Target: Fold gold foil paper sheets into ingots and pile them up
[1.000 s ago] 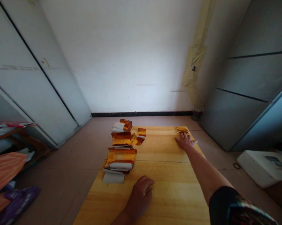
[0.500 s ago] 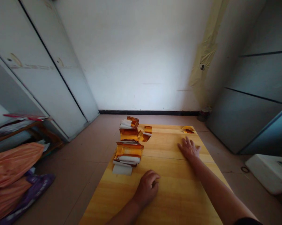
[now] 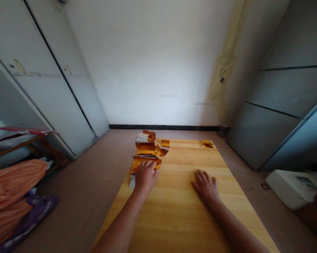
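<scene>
My left hand [image 3: 145, 177] lies over the near stack of gold foil paper sheets [image 3: 137, 160], its fingers stretched forward across them and hiding part of the pile. Pale paper undersides show beside the wrist. Flat on the wooden table [image 3: 171, 211], my right hand [image 3: 206, 187] rests with fingers spread and nothing in it. Behind the near stack are more gold sheets [image 3: 145, 148], a curled bundle with white backing [image 3: 145, 136] and loose gold pieces [image 3: 163, 150]. A folded gold foil piece [image 3: 207, 144] sits at the table's far right corner.
White cabinets [image 3: 55, 80] stand on the left, with an orange cloth bundle [image 3: 16, 182] and a purple bag [image 3: 39, 207] on the floor. To the right are a grey cabinet-like unit [image 3: 269, 123] and a white box [image 3: 290, 189]. A white wall [image 3: 153, 70] closes the back.
My left hand has moved forward and left from the bare tabletop onto the near stack, its fingers uncurling. My right hand has drawn back toward me, away from the far corner.
</scene>
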`<state>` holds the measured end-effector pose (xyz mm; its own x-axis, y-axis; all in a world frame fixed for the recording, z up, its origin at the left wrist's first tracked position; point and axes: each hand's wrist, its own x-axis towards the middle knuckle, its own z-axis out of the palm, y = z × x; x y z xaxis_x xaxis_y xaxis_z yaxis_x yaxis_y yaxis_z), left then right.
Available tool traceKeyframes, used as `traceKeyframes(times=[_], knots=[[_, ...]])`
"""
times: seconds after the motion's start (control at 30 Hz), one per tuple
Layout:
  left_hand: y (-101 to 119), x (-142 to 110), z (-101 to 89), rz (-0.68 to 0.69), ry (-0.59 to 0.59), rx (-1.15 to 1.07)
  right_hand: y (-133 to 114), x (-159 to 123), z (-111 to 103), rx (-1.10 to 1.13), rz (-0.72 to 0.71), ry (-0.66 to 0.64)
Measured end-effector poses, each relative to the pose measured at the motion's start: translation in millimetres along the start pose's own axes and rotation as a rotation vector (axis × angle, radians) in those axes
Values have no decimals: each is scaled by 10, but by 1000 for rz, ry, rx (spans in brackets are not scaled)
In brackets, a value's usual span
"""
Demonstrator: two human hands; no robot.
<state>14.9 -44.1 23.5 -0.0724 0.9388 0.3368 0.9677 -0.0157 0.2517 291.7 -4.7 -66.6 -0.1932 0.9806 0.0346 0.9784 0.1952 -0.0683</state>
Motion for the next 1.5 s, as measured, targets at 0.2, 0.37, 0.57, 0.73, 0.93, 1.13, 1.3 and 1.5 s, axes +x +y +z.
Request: traceKeyframes(times=[0.2,0.37,0.57,0.73,0.93,1.13,1.3,1.5], knots=[[-344,178,-7,-67,-465,88,-3,23,-3,38,5,20],[-398,141,59,-93,-423,-5,8,22,9,48,9,27],[-349,127,34,-216,-238,-117,-2,12,-8,40,-7,55],[-255,127,-23,-260,93,-394,-2,3,-31,55,-17,110],[184,168,-17,-380,284,-1423,-149,-101,-162,476,-205,218],[685,34,211,-566,92,-2051,-759,-382,-358,1559,-88,-198],[857,-264,451,-599,13,-1960,-900,-214,-318,2055,255,33],[843,-592,697,-773,-228,-1823,-592,157,-53,1882,444,220]])
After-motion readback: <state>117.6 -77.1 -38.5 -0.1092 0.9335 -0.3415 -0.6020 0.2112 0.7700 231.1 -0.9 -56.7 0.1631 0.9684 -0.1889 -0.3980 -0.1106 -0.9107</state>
